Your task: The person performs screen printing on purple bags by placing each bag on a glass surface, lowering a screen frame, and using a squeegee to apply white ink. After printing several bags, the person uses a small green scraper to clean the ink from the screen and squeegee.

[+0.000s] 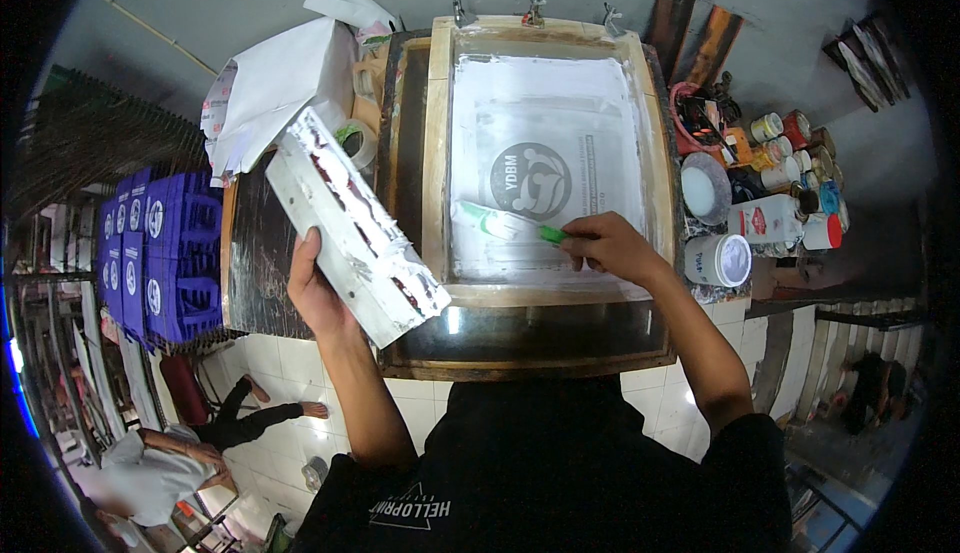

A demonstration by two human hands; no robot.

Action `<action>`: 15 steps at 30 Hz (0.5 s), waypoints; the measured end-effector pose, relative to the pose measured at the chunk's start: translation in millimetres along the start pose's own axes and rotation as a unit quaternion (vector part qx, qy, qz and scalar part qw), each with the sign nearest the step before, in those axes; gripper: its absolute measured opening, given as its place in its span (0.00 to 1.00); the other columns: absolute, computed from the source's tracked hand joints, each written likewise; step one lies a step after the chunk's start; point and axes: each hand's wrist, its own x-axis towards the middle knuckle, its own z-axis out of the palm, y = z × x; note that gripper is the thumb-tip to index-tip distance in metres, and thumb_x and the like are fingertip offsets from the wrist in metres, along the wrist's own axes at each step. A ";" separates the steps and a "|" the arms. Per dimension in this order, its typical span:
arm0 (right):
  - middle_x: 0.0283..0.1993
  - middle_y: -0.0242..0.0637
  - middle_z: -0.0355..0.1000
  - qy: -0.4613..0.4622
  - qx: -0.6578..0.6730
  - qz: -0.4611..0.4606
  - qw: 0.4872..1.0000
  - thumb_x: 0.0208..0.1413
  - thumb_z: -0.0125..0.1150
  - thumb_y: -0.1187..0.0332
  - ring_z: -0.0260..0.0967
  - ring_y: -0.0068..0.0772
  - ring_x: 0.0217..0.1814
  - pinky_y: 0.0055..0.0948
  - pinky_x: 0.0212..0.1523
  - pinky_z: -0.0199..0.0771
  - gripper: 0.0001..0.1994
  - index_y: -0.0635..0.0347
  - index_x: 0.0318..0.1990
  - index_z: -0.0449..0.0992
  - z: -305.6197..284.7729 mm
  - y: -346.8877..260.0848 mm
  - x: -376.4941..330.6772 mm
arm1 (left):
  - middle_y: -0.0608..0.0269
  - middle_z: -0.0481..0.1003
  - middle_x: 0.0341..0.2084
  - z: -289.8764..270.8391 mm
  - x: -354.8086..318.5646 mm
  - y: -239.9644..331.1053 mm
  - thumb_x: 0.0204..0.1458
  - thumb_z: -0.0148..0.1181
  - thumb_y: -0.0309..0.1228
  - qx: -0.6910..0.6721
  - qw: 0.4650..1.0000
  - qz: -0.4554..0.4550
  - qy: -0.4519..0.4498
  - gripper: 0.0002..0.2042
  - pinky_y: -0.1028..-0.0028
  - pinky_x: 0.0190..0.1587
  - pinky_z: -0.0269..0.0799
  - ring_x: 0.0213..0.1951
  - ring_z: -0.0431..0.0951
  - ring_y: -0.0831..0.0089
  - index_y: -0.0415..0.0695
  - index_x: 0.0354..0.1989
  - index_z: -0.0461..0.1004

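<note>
A wooden printing frame (pixel 437 153) lies on the dark worktable (pixel 260 253), its screen (pixel 600 103) coated with white ink over a round printed emblem. My left hand (pixel 318 288) grips a long squeegee (pixel 345 218) smeared with white and dark red ink, held tilted above the frame's left side. My right hand (pixel 608 245) rests on the screen near the frame's lower right and holds a green-handled spatula (pixel 505 223), its blade white with ink and pointing left below the emblem.
Several ink tubs and jars (pixel 775 188) crowd the right of the frame. White paper sheets (pixel 275 88) and a tape roll (pixel 355 141) lie at the upper left. Purple folded bags (pixel 160 253) are stacked far left. A person (pixel 190 453) sits on the tiled floor below left.
</note>
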 end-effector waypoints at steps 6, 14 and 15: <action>0.32 0.36 0.77 0.115 0.137 -0.139 0.974 0.59 0.65 0.73 0.71 0.25 0.30 0.24 0.31 0.71 0.15 0.66 0.52 0.79 6.3 -4.5 -47.8 | 0.47 0.76 0.51 8.9 14.3 -39.7 0.58 0.55 0.31 -0.013 0.995 -0.094 -0.005 0.23 0.61 0.58 0.74 0.50 0.79 0.57 0.34 0.61 0.65; 0.44 0.44 0.77 0.286 -0.065 -0.298 0.908 0.51 0.69 0.80 0.77 0.36 0.42 0.29 0.39 0.78 0.18 0.58 0.52 0.81 49.2 30.0 -46.7 | 0.49 0.78 0.49 41.3 22.0 -86.3 0.60 0.55 0.30 -0.151 0.962 -0.220 -0.063 0.20 0.60 0.57 0.75 0.49 0.80 0.58 0.33 0.59 0.68; 0.44 0.44 0.77 0.303 -0.078 -0.295 0.903 0.51 0.69 0.79 0.77 0.37 0.41 0.30 0.39 0.78 0.18 0.59 0.51 0.81 45.6 34.0 -51.1 | 0.49 0.78 0.49 44.6 22.8 -88.3 0.60 0.55 0.30 -0.156 0.960 -0.217 -0.082 0.20 0.60 0.56 0.75 0.48 0.81 0.58 0.33 0.59 0.68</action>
